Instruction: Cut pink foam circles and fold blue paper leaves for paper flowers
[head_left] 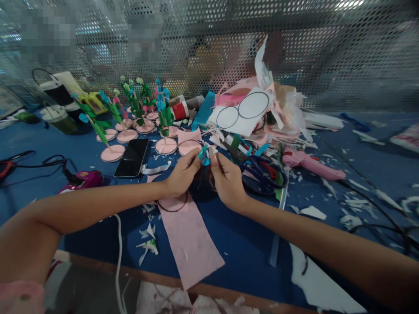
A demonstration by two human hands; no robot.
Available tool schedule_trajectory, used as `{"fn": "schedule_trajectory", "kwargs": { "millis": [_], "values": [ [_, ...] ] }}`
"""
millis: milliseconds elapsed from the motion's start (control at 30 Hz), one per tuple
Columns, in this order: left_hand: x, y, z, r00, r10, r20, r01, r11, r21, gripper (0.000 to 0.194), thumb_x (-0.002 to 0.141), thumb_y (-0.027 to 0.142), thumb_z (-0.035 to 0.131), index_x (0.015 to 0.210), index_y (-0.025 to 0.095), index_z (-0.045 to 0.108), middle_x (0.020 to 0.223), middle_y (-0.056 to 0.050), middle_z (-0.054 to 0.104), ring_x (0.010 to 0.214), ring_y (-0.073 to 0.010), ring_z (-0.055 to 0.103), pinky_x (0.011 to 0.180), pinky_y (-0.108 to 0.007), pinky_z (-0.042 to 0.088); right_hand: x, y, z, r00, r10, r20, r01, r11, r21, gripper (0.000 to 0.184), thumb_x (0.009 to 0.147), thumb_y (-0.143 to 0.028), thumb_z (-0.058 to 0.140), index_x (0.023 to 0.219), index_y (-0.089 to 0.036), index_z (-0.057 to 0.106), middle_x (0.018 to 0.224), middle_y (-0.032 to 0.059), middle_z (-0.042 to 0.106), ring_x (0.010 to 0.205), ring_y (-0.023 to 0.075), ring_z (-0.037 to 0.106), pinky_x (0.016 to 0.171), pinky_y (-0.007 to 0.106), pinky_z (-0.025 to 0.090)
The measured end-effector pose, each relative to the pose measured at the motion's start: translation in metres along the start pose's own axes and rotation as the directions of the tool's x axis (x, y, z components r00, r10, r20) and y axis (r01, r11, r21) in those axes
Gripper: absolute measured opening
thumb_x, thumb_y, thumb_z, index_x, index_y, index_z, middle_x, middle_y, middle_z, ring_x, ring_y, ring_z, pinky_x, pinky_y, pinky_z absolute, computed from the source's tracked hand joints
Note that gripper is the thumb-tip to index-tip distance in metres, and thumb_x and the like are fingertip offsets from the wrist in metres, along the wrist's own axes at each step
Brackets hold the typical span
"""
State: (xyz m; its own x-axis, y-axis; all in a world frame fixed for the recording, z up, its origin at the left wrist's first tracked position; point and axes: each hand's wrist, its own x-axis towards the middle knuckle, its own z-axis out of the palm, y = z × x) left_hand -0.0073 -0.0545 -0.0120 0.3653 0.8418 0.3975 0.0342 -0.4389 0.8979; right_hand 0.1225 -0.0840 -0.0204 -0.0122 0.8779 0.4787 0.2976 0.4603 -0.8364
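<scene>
My left hand [183, 175] and my right hand [228, 179] meet above the middle of the table, fingertips pinched together. Between them they hold a small curled piece of blue paper [204, 153]; its exact shape is partly covered by the fingers. Under my left wrist lies a strip of pink felt [193, 244] with a dark circle drawn at its far end. Just beyond the hands sits a pink disc [190, 147]. Blue-handled scissors [262, 176] lie to the right of my right hand.
Several paper flowers with green stems [102, 131] stand on pink discs at the left back. A black phone [132, 158] lies left. Rightward are a pink glue gun [314, 165], a clear glue stick [278, 235] and paper scraps. A perforated metal screen [209, 56] closes the back.
</scene>
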Motion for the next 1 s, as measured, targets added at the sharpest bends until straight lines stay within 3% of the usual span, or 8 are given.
{"fn": "schedule_trajectory", "kwargs": {
  "millis": [233,400,767,900,1000],
  "values": [
    [0.0024,-0.0007,0.0043,0.999,-0.037,-0.037,0.03,0.985,-0.167,0.051,0.072,0.068,0.055,0.069,0.018,0.045,0.067,0.002,0.041,0.065,-0.0111,0.038,0.06,-0.023,0.036,0.0029,0.001,0.0023,0.999,-0.046,-0.03,0.046,0.999,0.007,0.043,0.092,-0.052,0.037,0.061,-0.022,0.036,0.046,-0.0058,0.037,0.04,0.008,0.036,0.041,0.022,0.027],
    [0.0004,-0.0003,0.0065,0.999,-0.043,-0.033,0.036,0.981,-0.19,0.05,0.072,0.067,0.055,0.07,0.019,0.044,0.066,0.002,0.04,0.061,-0.0107,0.037,0.055,-0.023,0.035,0.0023,0.0015,0.0033,0.993,-0.097,-0.067,0.094,0.995,-0.039,0.04,0.093,-0.047,0.036,0.062,-0.021,0.035,0.047,-0.0063,0.034,0.041,0.0077,0.032,0.041,0.023,0.025],
    [-0.003,-0.0005,0.0047,0.999,0.052,-0.005,-0.052,0.999,-0.009,0.044,0.083,0.063,0.043,0.075,0.019,0.044,0.067,0.002,0.041,0.061,-0.011,0.037,0.057,-0.025,0.036,0.002,-0.0018,0.0025,0.978,-0.188,-0.094,0.179,0.979,-0.097,0.039,0.094,-0.04,0.038,0.06,-0.021,0.034,0.049,-0.0061,0.032,0.043,0.0068,0.03,0.042,0.022,0.025],
    [-0.0041,-0.001,0.0033,0.996,0.093,-0.018,-0.091,0.992,0.087,0.044,0.086,0.06,0.039,0.071,0.019,0.04,0.063,0.003,0.041,0.057,-0.0101,0.038,0.052,-0.024,0.034,0.0017,0.0011,0.0037,0.985,-0.141,-0.101,0.135,0.989,-0.065,0.041,0.093,-0.047,0.037,0.061,-0.021,0.034,0.048,-0.0064,0.032,0.041,0.0072,0.03,0.041,0.022,0.024],
    [-0.0052,-0.0009,0.002,0.989,0.121,-0.085,-0.102,0.976,0.194,0.04,0.09,0.054,0.036,0.07,0.02,0.038,0.06,0.003,0.041,0.054,-0.0095,0.039,0.05,-0.024,0.033,0.0006,0.0028,0.0034,0.992,-0.073,-0.107,0.071,0.997,-0.028,0.041,0.094,-0.048,0.033,0.063,-0.022,0.035,0.048,-0.0063,0.034,0.04,0.0077,0.033,0.04,0.022,0.026]
  ]
}}
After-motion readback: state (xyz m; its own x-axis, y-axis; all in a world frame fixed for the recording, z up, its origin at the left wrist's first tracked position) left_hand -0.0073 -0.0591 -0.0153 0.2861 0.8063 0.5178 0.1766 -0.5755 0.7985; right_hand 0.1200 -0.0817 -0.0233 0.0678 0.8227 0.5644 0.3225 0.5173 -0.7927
